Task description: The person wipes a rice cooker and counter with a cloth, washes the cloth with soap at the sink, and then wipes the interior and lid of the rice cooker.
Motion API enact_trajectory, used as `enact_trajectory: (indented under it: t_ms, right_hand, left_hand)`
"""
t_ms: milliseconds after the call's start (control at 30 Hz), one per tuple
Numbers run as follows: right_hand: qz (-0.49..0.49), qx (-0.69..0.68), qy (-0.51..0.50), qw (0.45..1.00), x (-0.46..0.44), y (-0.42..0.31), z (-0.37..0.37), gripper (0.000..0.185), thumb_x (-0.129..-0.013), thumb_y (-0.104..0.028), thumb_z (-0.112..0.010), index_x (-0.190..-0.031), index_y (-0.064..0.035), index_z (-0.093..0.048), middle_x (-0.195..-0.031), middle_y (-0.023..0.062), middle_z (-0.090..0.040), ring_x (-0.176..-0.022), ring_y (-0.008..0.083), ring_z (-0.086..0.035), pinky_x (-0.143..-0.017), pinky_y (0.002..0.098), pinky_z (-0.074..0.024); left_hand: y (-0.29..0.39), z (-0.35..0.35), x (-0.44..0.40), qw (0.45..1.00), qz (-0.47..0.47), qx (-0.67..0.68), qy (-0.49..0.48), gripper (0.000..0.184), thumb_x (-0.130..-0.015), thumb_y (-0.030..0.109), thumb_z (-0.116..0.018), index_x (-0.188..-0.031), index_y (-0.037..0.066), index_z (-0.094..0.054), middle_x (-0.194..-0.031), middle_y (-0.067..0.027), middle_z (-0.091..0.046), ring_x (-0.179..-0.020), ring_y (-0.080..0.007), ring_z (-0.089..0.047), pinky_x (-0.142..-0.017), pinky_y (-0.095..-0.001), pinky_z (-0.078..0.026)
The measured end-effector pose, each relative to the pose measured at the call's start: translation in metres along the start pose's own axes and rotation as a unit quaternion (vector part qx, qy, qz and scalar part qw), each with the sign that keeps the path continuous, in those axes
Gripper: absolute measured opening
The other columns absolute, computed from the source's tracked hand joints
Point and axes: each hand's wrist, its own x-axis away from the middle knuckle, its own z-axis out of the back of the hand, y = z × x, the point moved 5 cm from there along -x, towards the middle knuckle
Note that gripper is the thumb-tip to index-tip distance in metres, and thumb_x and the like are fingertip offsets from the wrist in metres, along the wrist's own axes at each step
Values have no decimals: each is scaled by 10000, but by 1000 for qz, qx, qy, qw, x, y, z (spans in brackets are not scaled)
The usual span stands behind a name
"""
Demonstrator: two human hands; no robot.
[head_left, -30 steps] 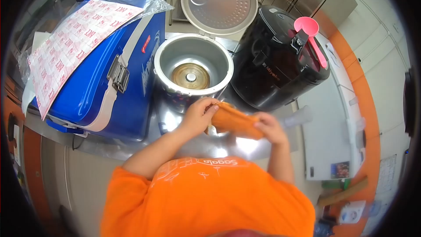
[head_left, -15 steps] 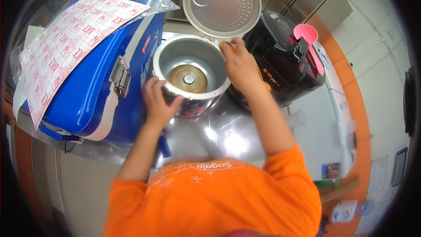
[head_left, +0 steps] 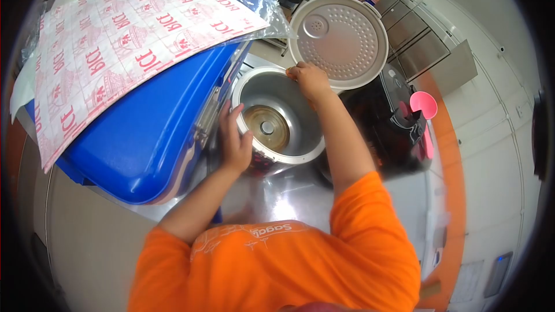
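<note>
A rice cooker stands on the steel counter without an inner pot, so its brownish round heating plate shows at the bottom. Its dimpled lid is raised at the far side. My left hand is at the near left of the cooker, fingers spread and touching its rim and outer wall. At the far rim, close to the lid's hinge, my right hand is closed. A bit of something yellow-brown peeks out at its fingertips, mostly hidden.
On the left, a large blue cooler box carries a printed RICE sack and clear plastic. To the right sits a black rice cooker holding a pink ladle. Steel cabinets stand behind.
My right hand has moved from the cooker's right rim toward its far rim by the hinge. My left hand still touches the near left side. The camera view has shifted.
</note>
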Motion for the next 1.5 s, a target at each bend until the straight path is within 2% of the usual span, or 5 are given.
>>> enact_trajectory:
  t_ms: [400,533,600,800,1500]
  right_hand:
    - [-286,26,-107,952,104,24,18,206,-750,-79,-588,-939,-73,-667,-1003,137,-577,-928,302,-593,-792,376,-471]
    - [-259,55,-164,950,82,17,33,197,-774,-110,-564,-943,-87,-663,-906,115,-611,-888,295,-606,-788,366,-469]
    - [-204,-60,-47,976,60,3,47,186,-801,-166,-541,-927,-92,-656,-833,99,-624,-840,297,-612,-777,362,-468]
    - [-126,-70,17,989,28,14,8,157,-803,-154,-530,-937,-124,-605,-949,99,-594,-934,287,-582,-761,402,-462]
    - [-91,12,-51,994,-9,0,11,160,-857,-221,-484,-921,-102,-570,-835,130,-648,-802,324,-624,-690,443,-475]
  left_hand:
    - [-7,-5,5,998,-4,43,49,404,-730,29,-446,-1132,-13,-466,-1266,-240,-339,-1177,-379,-341,-1025,-453,-242]
    - [-4,-3,8,998,-14,27,55,412,-729,52,-462,-1136,-11,-466,-1263,-244,-338,-1177,-385,-337,-1022,-460,-238]
    - [-4,-2,9,999,-15,21,42,405,-728,89,-483,-1123,-2,-475,-1262,-247,-337,-1171,-393,-341,-1013,-465,-246]
    - [-6,0,9,999,-30,-18,6,367,-767,149,-441,-1093,-22,-444,-1257,-272,-298,-1163,-380,-307,-1003,-469,-229]
    - [-5,2,10,999,15,51,-11,320,-805,214,-456,-1034,-10,-458,-1240,-294,-302,-1140,-391,-329,-980,-464,-247]
